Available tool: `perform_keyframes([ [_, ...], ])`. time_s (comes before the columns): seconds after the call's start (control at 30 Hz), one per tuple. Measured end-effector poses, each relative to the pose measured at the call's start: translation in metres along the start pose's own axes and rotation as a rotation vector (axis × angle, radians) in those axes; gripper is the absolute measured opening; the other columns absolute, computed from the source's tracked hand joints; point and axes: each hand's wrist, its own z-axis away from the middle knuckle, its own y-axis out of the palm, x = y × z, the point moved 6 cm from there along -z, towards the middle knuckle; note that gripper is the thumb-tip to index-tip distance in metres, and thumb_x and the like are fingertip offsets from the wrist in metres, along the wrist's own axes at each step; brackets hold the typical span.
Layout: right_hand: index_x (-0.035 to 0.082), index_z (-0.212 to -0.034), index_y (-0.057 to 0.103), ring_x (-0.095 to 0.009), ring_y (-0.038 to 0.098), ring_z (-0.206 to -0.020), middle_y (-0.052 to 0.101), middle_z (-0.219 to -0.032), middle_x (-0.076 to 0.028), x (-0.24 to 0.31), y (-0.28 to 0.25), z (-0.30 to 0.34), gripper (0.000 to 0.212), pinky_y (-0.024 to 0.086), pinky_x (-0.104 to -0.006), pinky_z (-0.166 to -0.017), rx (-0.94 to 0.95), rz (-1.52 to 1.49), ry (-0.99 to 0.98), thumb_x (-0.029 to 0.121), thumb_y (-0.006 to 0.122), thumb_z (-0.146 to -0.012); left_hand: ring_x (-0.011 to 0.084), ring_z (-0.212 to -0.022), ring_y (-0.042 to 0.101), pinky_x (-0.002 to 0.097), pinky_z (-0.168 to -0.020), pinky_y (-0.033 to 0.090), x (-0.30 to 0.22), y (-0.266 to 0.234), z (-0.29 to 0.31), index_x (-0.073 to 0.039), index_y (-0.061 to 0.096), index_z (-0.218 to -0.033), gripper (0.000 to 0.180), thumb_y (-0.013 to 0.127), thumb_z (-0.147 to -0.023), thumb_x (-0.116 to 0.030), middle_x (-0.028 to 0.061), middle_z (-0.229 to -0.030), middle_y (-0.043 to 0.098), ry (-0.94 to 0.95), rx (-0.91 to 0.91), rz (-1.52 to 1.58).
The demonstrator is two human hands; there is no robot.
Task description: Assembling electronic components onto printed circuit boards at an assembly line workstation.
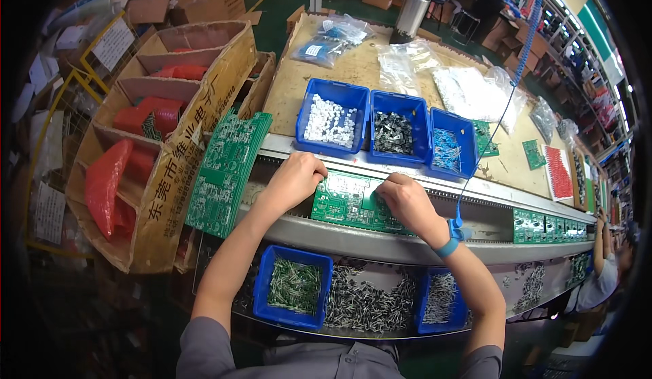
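1. Green circuit board (350,201) lay flat on the conveyor rail (380,240), right in front of the person, between both hands.
2. Left hand (297,178) rested on the board's upper-left edge, fingers curled down against it; whether it pinched anything could not be told.
3. Right hand (405,202) sat on the board's right part, fingers bent and pressed to the surface; any small part under the fingertips was hidden.
4. Blue wrist strap (448,246) circled the right wrist, with a blue coiled cord (516,73) running up and away from it.
5. Three blue bins stood just behind the board on the table (339,66): one with white parts (331,122), one with dark parts (394,133), one with small blue parts (448,149).
6. Stack of green boards (227,172) leaned left of the left hand, beside a cardboard box (170,175) holding red bags (109,182).
7. Lower blue bin (293,294) with green-bodied leaded parts sat under the rail, near loose grey leaded parts (370,304).
8. More green boards (550,226) lay further right on the rail, near another person's arm (601,243).
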Motion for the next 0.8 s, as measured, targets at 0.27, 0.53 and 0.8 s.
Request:
perform_keyframes([
  [0.27,0.006,-0.094,0.065,-0.027,0.056,-0.075,0.057,-0.079,-0.010,0.048,0.005,-0.002,0.024,0.044,-0.0384,-0.068,0.001,0.012,-0.184,0.004,0.066,-0.070,0.0324,-0.080,0.066,0.0376,-0.076,0.051,0.002,0.000,0.001,0.004,0.069,-0.084,0.013,0.061,-0.076,-0.002,0.0198,-0.083,0.067,-0.006,-0.006,0.014],
  [0.53,0.006,-0.082,0.063,-0.027,0.055,-0.075,0.055,-0.074,-0.008,0.047,0.010,-0.025,0.011,0.041,-0.0378,-0.065,0.003,-0.014,-0.201,0.005,0.065,-0.071,0.0320,-0.079,0.066,0.0371,-0.074,0.052,0.000,-0.001,0.002,0.004,0.069,-0.084,0.013,0.061,-0.075,-0.002,0.0198,-0.082,0.067,-0.003,-0.010,0.008],
  [0.8,0.001,-0.105,0.063,-0.033,0.059,-0.083,0.061,-0.088,-0.015,0.027,-0.022,-0.088,0.028,0.047,-0.0395,-0.075,-0.379,-0.029,-0.125,0.000,0.061,-0.076,0.0316,-0.078,0.066,0.0372,-0.074,0.052,-0.002,0.002,0.003,0.004,0.069,-0.083,0.013,0.062,-0.073,0.000,0.0202,-0.081,0.067,0.002,0.055,-0.016],
])
